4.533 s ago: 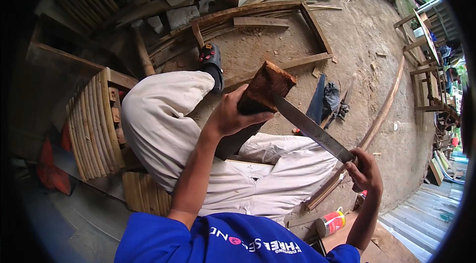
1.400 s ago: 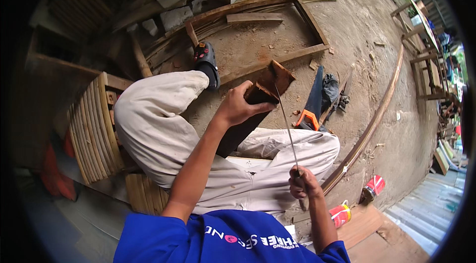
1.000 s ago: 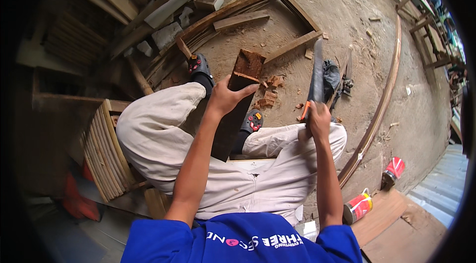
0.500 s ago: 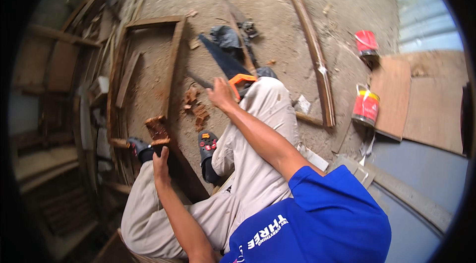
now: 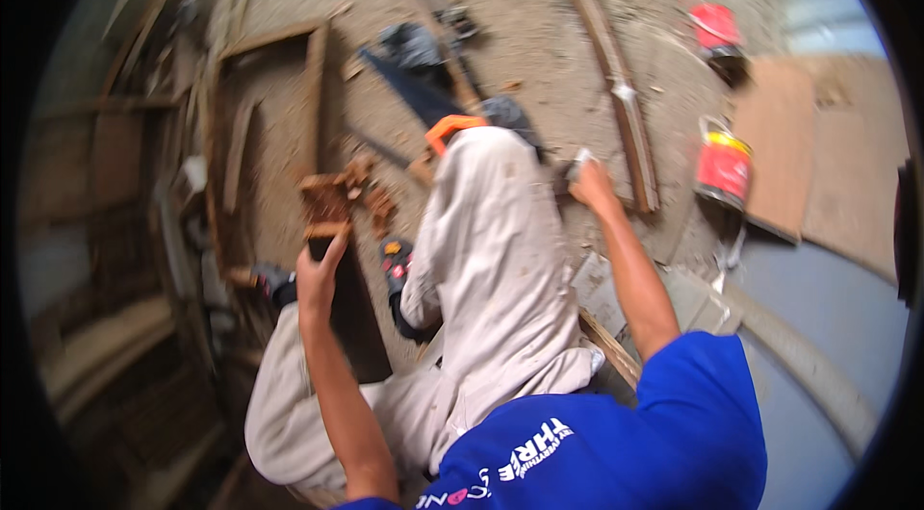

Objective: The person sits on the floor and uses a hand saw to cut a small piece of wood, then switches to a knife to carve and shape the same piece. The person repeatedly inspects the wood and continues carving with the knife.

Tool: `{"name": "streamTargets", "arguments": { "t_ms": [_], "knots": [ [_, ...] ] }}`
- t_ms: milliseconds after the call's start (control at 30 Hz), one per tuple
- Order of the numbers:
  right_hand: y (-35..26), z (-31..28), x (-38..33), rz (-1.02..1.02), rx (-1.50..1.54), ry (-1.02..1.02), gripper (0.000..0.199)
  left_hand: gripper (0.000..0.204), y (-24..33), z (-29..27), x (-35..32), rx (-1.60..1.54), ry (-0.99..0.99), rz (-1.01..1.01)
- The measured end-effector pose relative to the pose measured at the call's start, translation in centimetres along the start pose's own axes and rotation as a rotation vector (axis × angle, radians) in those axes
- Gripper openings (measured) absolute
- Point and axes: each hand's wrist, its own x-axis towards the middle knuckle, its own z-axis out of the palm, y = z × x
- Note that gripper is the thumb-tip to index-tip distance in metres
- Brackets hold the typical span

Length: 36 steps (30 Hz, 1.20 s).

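My left hand is closed around a dark brown wooden board, near its upper end. A paler wooden edge crosses the board just above my thumb. Out past my right knee, my right hand is closed low over the floor at a small whitish piece; blur hides what its fingers grip. A handsaw with an orange handle rests beyond the knee. Beside it lies a dark flat bar tool, its near end partly behind my trouser leg.
A rectangular wooden frame lies at the left, with reddish wood chips near it. A long brown beam crosses the floor on the right. Farther right are two red cans and plywood sheets. Shelving lines the left side.
My right hand has let go of the dark bar tool and swung right, past the knee, to the whitish piece. My left hand stays on the board. The view has shifted slightly.
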Motion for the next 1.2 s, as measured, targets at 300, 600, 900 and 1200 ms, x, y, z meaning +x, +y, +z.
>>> {"name": "streamTargets", "arguments": {
  "t_ms": [300, 600, 900, 1200],
  "knots": [
    [3.7, 3.5, 2.6, -0.401, -0.133, -0.17, 0.038, 0.074, -3.9, -1.0, 7.7, 0.07, 0.073, 0.008],
    [-2.5, -11.2, 1.1, -0.298, 0.282, 0.335, 0.035, 0.121, -10.4, -7.9, 17.0, 0.416, 0.168, -0.082],
    [-21.1, -13.8, -6.0, -0.364, 1.005, -0.021, 0.026, 0.105, -15.0, -12.1, 24.5, 0.22, 0.145, -0.133],
    [-35.2, -1.0, -9.4, -0.45, 0.929, -0.26, 0.027, 0.079, -19.6, -7.5, 23.2, -0.141, 0.348, -0.101]
  ]
}}
